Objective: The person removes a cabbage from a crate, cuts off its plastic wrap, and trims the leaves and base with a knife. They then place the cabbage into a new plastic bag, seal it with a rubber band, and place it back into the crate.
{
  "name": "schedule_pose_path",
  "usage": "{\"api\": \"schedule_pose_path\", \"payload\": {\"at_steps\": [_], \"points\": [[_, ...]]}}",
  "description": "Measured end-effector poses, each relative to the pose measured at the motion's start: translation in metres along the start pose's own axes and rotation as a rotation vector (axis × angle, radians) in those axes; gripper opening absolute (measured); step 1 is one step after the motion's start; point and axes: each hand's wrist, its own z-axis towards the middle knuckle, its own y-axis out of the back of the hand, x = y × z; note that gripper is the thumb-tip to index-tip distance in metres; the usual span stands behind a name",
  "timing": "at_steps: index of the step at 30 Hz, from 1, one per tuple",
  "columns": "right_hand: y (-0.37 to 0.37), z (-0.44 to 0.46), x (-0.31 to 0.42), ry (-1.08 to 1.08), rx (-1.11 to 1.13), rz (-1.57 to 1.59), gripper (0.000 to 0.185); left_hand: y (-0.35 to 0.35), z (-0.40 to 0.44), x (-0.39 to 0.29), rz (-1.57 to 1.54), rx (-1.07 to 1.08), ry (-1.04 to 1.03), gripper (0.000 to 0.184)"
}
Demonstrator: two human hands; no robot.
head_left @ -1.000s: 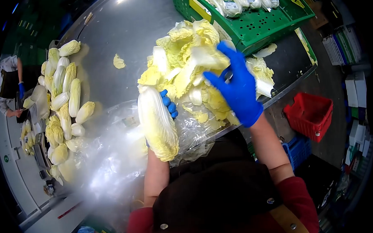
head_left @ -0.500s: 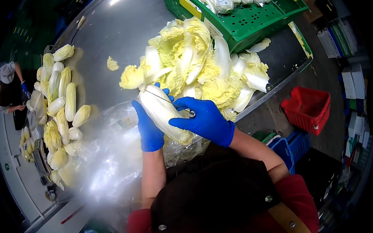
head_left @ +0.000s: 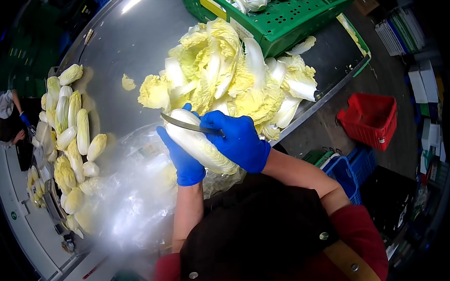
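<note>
A pale napa cabbage (head_left: 199, 147) rests in my left hand (head_left: 184, 161), its blue-gloved fingers wrapped behind and around it. My right hand (head_left: 240, 141), also in a blue glove, grips a knife whose curved blade (head_left: 186, 123) lies across the upper part of the cabbage. Most of the knife's handle is hidden in the fist. Just beyond both hands is a heap of loose yellow-white cabbage leaves (head_left: 217, 75). Clear plastic wrap (head_left: 131, 179) spreads to the left of my left hand.
Several whole cabbages (head_left: 83, 131) lie at the left of the metal table (head_left: 125, 49). A green crate (head_left: 290, 24) with wrapped cabbages stands at the back. A red crate (head_left: 370, 121) and a blue crate (head_left: 342, 173) are at the right. Another person (head_left: 8, 115) is at far left.
The knife has turned so its blade faces broadside over the cabbage's upper end, and my right hand has closed into a fist around it. The whole view has shifted slightly.
</note>
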Motion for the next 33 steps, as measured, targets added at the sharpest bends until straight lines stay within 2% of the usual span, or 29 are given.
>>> {"api": "schedule_pose_path", "payload": {"at_steps": [1,3,5,8,10,11,13,14,16,18,19,22,24,25,26,28,31,33], "points": [[0.001,0.001,-0.002,0.039,0.0,-0.033,0.02,-0.002,-0.001,0.0,-0.008,0.005,0.024,0.078],[0.003,0.006,-0.001,-0.166,0.008,0.231,0.023,0.009,0.003,0.003,-0.065,0.08,0.075,0.078],[-0.001,0.009,-0.008,-0.371,0.008,0.562,0.026,0.002,0.002,0.002,-0.111,0.028,0.105,0.078],[0.011,0.01,0.007,-0.393,0.081,0.592,0.033,0.005,0.002,0.002,-0.195,0.06,0.123,0.08],[0.02,0.008,0.029,-0.207,0.055,0.299,0.038,0.006,0.003,0.001,-0.187,0.09,0.127,0.082],[0.022,0.007,0.034,-0.115,0.042,0.152,0.04,0.004,0.008,-0.003,-0.066,0.104,0.091,0.083],[0.02,0.006,0.034,-0.158,0.095,0.141,0.038,-0.02,0.002,-0.006,0.059,-0.091,0.041,0.085],[0.018,0.006,0.033,-0.18,0.121,0.135,0.039,-0.017,0.004,-0.006,-0.08,-0.092,0.102,0.085],[0.012,0.007,0.024,-0.15,0.098,0.144,0.03,0.017,0.01,0.006,-0.273,0.283,0.173,0.085],[0.006,0.006,0.01,-0.061,0.072,0.149,0.025,0.02,0.012,0.018,-0.42,0.368,0.149,0.082],[0.004,0.006,0.005,0.05,0.074,0.052,0.017,0.02,0.011,0.017,-0.404,0.292,0.157,0.081],[0.007,0.009,0.0,0.24,-0.046,-0.043,0.015,0.004,0.003,0.014,0.149,-0.037,0.037,0.074],[0.015,0.019,-0.01,0.235,-0.123,-0.107,0.012,0.004,-0.001,0.011,-0.194,0.095,0.181,0.069],[0.022,0.026,-0.007,0.063,-0.115,0.032,0.011,-0.003,-0.003,0.006,-0.382,0.186,0.284,0.066],[0.027,0.033,-0.013,0.032,-0.188,-0.063,0.013,-0.003,-0.004,0.006,-0.388,0.199,0.284,0.066],[0.035,0.037,-0.017,-0.076,-0.163,-0.078,0.014,0.0,-0.004,0.005,-0.401,0.224,0.282,0.066],[0.03,0.032,-0.012,-0.011,-0.204,-0.146,0.023,0.009,0.0,0.009,-0.424,0.245,0.242,0.055],[0.028,0.026,-0.009,0.007,-0.179,-0.03,0.03,0.01,0.001,0.008,-0.443,0.265,0.224,0.049]]}}
